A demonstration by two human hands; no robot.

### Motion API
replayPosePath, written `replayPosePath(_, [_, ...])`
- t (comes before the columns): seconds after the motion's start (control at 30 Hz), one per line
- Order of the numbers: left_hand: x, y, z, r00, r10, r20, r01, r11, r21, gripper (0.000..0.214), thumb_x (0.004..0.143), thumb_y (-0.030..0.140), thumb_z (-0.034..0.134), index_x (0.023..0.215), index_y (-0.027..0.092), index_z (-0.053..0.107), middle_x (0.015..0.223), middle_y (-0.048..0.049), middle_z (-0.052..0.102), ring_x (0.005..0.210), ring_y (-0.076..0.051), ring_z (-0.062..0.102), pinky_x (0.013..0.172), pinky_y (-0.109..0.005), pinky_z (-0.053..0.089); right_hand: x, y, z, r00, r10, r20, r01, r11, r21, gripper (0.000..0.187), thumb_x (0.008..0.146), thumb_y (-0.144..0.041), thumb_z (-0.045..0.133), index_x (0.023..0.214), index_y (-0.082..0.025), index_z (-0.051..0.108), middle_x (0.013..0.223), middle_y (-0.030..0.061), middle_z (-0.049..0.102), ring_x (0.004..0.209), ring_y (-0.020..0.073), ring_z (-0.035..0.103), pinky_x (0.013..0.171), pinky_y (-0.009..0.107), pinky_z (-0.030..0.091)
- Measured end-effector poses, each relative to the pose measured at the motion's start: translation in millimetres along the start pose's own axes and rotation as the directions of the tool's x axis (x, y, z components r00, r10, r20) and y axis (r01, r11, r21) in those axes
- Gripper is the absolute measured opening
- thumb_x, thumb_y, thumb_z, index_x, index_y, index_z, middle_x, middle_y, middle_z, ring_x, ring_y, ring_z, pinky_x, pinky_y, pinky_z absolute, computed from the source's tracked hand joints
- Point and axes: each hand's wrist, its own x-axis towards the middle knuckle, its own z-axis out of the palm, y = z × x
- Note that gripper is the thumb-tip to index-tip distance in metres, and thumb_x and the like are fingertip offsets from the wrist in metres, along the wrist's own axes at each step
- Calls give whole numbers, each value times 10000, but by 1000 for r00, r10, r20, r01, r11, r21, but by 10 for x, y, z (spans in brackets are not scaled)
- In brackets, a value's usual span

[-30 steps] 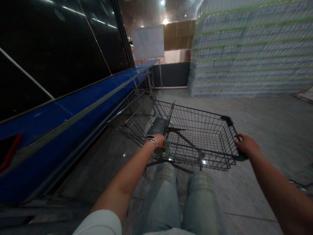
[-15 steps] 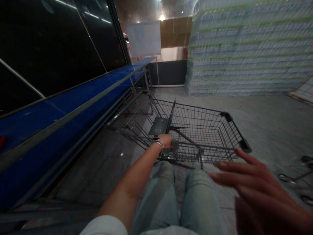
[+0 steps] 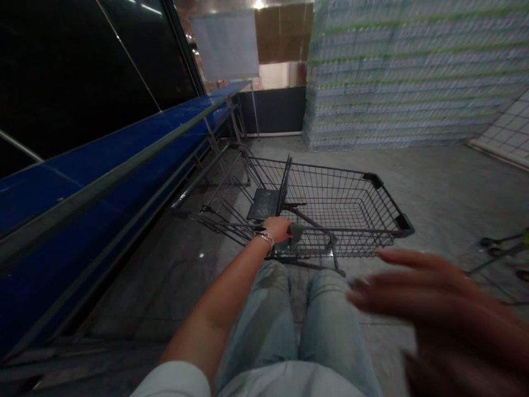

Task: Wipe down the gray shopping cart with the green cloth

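A dark wire shopping cart (image 3: 330, 204) stands sideways before me, its basket holding no goods. At its near top rail, beside the flap seat (image 3: 263, 204), my left hand (image 3: 278, 229) is closed on a green cloth (image 3: 296, 232). The cloth hangs over the rail, and a chain bracelet circles that wrist. My right hand (image 3: 417, 286) is raised close to the camera, blurred, with fingers stretched out and nothing visible in it. It is apart from the cart, nearest to its front end.
A blue-topped metal bench (image 3: 136, 143) runs along the dark window on the left. Wrapped bottle packs (image 3: 392, 82) are stacked high at the back. Wheels of another cart (image 3: 491, 245) show at right, below a white grid panel (image 3: 508, 127).
The view has shifted, so the cart appears slightly higher and further left. My left hand keeps its hold on the cloth at the rail. My right hand stays raised with fingers stretched.
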Motion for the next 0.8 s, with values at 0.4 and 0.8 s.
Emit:
replayPosePath(0.4, [436, 678, 60, 995, 92, -46, -94, 995, -37, 390, 912, 493, 571, 1112, 186, 705, 1083, -159, 725, 1032, -309, 693, 856, -406, 560, 1166, 1989, 791, 595, 625, 505, -86, 674, -734, 433, 977, -506, 390, 1125, -217, 676, 1022, 134, 736, 961, 286, 681, 819, 385, 489])
replayPosePath(0.8, [806, 1111, 64, 982, 188, -21, -189, 980, -55, 336, 870, 414, 653, 1124, 201, 711, 1101, -150, 725, 1069, -295, 679, 862, -371, 547, 1355, 2295, 728, 477, 684, 552, -86, 661, -746, 289, 857, -378, 606, 1060, -237, 755, 1067, 129, 741, 1036, 284, 685, 895, 387, 491])
